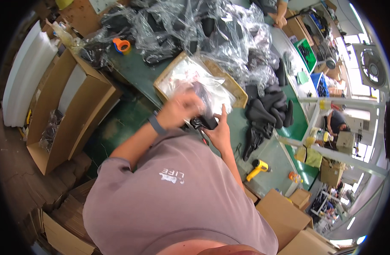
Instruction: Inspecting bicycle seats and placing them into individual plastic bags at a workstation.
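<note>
At the far left, white foam sheets (22, 72) stand on edge beside a tall open brown carton (71, 106) that holds white sheets and some dark bagged items. Flattened cardboard (54, 208) lies on the floor near the person. On the green worktop (135, 72), an orange tape dispenser (121, 45) sits at the far left edge, next to a big heap of clear plastic bags (190, 29) with black parts inside.

In the middle, a shallow brown cardboard tray (235, 91) lies tilted on the worktop with a clear bag (190, 78) spread over it. The left hand (182, 108), blurred and wearing a dark wristband (156, 124), is closed around the crumpled edge of that clear bag. Just right of it, the right hand (220, 129) holds a small black part (205, 122) from below, with one finger pointing up; the part sits between the 2 hands, just in front of the tray.

Further right lies a pile of loose black parts (267, 110), and nearer, a yellow power tool (258, 168) rests on the worktop. Plain brown boxes (284, 216) stand at the near right. At the far right are a green bin (306, 53), a blue crate (320, 85), and another person (336, 121) working beside a white frame.
</note>
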Demonstrator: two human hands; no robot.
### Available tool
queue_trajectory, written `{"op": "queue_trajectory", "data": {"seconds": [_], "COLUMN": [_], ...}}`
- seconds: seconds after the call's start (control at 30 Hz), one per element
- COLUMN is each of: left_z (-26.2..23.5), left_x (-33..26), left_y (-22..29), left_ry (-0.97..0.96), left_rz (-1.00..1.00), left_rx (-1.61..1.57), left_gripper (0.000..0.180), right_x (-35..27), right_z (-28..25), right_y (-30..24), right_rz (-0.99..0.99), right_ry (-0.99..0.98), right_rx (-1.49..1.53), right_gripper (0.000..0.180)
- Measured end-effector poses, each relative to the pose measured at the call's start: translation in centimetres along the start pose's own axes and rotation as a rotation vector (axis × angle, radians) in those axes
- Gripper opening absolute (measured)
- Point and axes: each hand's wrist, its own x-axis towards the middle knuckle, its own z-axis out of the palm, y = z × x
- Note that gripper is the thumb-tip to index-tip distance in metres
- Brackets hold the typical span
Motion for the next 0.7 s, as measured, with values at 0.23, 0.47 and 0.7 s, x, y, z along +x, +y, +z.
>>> {"op": "queue_trajectory", "data": {"seconds": [0.23,0.47,0.7], "left_z": [1.9,-3.9,-35.0], "left_x": [-3.8,10.7,27.8], "left_y": [-5.5,2.6,0.4], "left_ry": [-0.123,0.311,1.273], "left_rz": [-0.325,-0.17,0.129], "left_rx": [-0.429,-0.978,-0.883], "left_gripper": [0.078,0.038,0.041], "right_x": [1.3,-3.4,-2.4], "right_z": [0.9,-6.1,-6.0], "right_y": [1.2,-7.0,7.7], "right_rz": [0.007,-0.604,-0.16], "right_ry": [0.069,-0.001,-0.004], "right_rx": [0.78,0.324,0.449], "right_gripper": [0.055,0.08,0.069]}}
